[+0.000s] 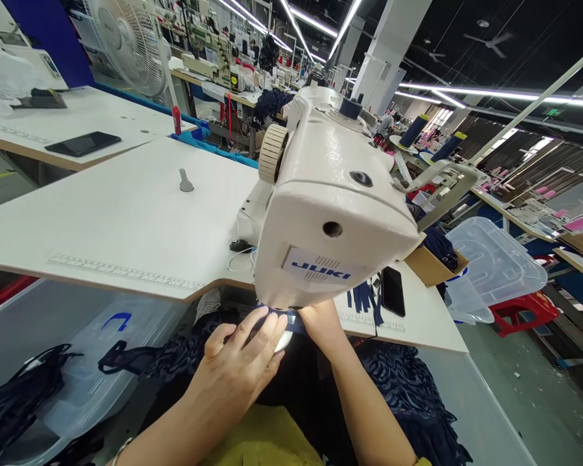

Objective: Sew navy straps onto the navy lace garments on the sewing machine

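Note:
Directly ahead is a white sewing machine (pixel 342 175), its JUKI end facing me. Beneath its head lies a navy fabric strip (pixel 296 321), mostly covered by my hands and the machine. My left hand (pixel 243 353) presses on the strip's left side, fingers close together over it, with a round white surface just below the fingertips. From the other side, my right hand (pixel 323 327) grips the strip; its fingertips are hidden under the machine head. The needle area cannot be seen.
Cut navy strips (pixel 363 298) lie by a black phone (pixel 393 291) on the right tabletop. Dark ruffled garments (pixel 403 382) hang below it at right. A clear plastic bin (pixel 111 343) stands low at left. A cardboard box (pixel 434 262) is at the right edge.

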`<state>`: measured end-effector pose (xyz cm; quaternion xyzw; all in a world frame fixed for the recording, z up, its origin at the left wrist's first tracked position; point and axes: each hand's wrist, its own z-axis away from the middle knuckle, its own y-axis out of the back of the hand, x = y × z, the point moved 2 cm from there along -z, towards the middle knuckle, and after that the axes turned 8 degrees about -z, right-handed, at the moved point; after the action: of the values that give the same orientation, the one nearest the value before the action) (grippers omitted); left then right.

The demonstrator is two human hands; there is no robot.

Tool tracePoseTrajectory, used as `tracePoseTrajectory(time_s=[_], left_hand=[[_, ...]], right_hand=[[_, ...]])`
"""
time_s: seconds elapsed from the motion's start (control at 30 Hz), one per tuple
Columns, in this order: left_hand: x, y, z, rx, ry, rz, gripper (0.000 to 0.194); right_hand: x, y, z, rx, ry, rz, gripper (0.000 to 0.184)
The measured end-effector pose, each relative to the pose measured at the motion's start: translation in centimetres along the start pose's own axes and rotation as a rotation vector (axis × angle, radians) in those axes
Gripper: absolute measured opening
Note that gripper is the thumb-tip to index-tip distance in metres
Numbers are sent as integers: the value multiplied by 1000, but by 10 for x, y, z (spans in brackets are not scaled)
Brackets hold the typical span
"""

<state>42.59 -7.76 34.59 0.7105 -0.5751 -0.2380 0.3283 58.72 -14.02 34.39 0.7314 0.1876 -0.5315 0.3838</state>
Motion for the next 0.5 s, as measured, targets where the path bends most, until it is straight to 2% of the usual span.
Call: tracePoseTrajectory(time_s=[0.1,0.33,0.5], left_hand=[[1,0,-2,22,-12,-21,29],[2,0,-1,16,21,-15,29],[1,3,0,21,-62,-26,32]], right_hand=[[1,0,0,43,18,1,9],[1,-1,-3,26,14,7,10],[-4,2,6,16,7,28,12]])
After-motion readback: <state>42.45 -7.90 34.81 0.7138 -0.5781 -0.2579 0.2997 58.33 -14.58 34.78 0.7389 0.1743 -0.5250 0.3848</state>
